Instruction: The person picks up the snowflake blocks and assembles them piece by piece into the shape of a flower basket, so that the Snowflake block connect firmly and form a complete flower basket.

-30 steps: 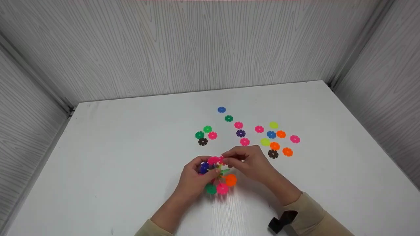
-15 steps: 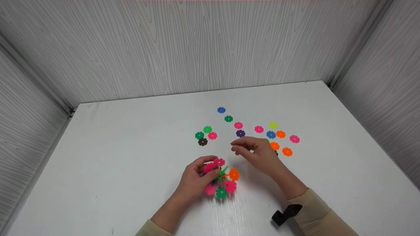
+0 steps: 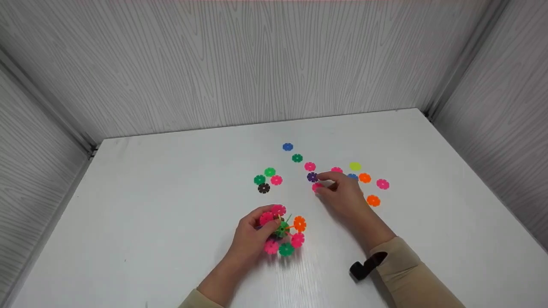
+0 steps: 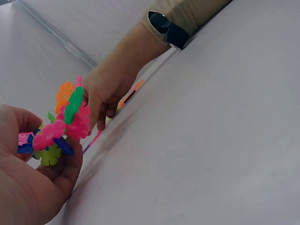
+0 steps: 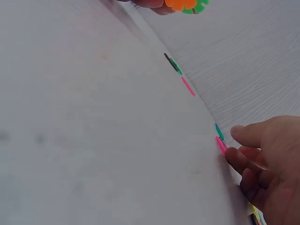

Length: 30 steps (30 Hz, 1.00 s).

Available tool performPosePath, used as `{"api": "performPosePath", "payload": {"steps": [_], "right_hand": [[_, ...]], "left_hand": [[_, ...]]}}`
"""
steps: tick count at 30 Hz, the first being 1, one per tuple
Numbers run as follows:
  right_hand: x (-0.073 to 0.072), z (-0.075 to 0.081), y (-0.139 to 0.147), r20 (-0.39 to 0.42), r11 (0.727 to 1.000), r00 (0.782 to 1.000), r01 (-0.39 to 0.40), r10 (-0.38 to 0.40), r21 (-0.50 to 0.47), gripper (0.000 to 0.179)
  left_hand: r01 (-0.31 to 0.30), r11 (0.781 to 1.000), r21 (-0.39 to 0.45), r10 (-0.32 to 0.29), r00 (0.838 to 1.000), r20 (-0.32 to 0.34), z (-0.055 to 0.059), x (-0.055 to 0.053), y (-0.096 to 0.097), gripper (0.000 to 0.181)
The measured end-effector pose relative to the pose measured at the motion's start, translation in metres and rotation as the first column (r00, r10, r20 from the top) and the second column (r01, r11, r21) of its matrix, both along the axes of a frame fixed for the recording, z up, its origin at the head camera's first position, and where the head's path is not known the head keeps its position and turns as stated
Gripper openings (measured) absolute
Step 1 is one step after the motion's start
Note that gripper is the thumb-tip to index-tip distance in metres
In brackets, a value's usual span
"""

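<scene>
"Right of the middle of the table [image 3: 162, 214], what are the right fingers doing?"

"On the right hand [image 3: 344, 194], thumb and forefinger stand apart in a loose curve, the thumb in front of part of a pink disc [image 3: 315, 187], the forefinger at the rim of a purple disc [image 3: 311, 177]. Whether either touches, I cannot tell."

"And the left?"

"The left hand [image 3: 250, 235] holds a cluster of joined discs [image 3: 283, 231], fingers curled behind it, thumb pressed on the near side. The cluster is farther from the table's far edge than any of the loose discs."

"Which colours does it have?"

"Pink, green and orange round the outside in the head view; the left wrist view adds dark blue and yellow-green."

"What lies beyond the fingers?"

"Toward the left edge, a light green disc [image 3: 269, 172], a green disc [image 3: 259, 179], a black disc [image 3: 263, 188] and another pink one form a small group. A blue disc [image 3: 287, 146] lies nearest the far edge. Toward the right edge there are orange, yellow, blue and pink ones, some partly behind the right hand."

"And on the right sleeve [image 3: 411, 269]?"

"A black strap [image 3: 371, 264], at the cuff."
</scene>
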State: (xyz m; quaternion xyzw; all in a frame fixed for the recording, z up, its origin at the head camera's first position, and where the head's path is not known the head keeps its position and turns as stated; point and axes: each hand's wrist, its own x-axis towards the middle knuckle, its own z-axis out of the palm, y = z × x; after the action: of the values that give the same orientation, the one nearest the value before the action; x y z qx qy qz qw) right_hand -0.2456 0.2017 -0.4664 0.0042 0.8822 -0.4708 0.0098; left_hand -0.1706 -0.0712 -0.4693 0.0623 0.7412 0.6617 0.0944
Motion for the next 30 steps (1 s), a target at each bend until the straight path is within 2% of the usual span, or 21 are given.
{"api": "performPosePath", "payload": {"steps": [4,7,15,20,22,26,30], "right_hand": [[-0.001,-0.001,-0.001,0.060,0.998,0.998,0.001,-0.004,0.060,0.038],[0.000,-0.001,-0.002,0.076,0.998,0.997,-0.017,0.011,0.069,0.038],[0.012,-0.003,-0.006,0.038,0.995,0.996,-0.079,0.077,0.062,0.029],[0.017,-0.003,-0.010,0.021,0.992,0.995,-0.096,0.095,0.077,0.021],[0.019,-0.002,-0.012,0.020,0.992,0.995,-0.098,0.097,0.077,0.019],[0.021,0.001,-0.015,0.002,0.992,0.992,-0.122,0.122,0.005,0.019],[0.023,0.009,-0.018,-0.081,0.970,0.978,-0.203,0.193,-0.133,0.026]], "left_hand": [[0.000,1.000,-0.006,0.000,1.000,-0.005,-0.001,0.000,0.001,0.041],[-0.010,1.000,-0.017,0.010,1.000,-0.002,-0.001,0.001,0.001,0.043],[-0.023,0.999,-0.027,0.024,0.999,0.046,0.001,0.002,0.000,0.048],[-0.009,1.000,0.028,0.005,0.992,0.127,0.003,0.000,0.000,0.055],[0.008,0.999,0.047,-0.014,0.991,0.132,0.003,-0.001,0.000,0.056],[0.032,0.999,0.039,-0.035,0.996,0.078,0.001,-0.002,-0.002,0.052],[0.023,0.999,0.023,-0.024,0.998,0.055,0.000,-0.003,-0.003,0.053]]}}
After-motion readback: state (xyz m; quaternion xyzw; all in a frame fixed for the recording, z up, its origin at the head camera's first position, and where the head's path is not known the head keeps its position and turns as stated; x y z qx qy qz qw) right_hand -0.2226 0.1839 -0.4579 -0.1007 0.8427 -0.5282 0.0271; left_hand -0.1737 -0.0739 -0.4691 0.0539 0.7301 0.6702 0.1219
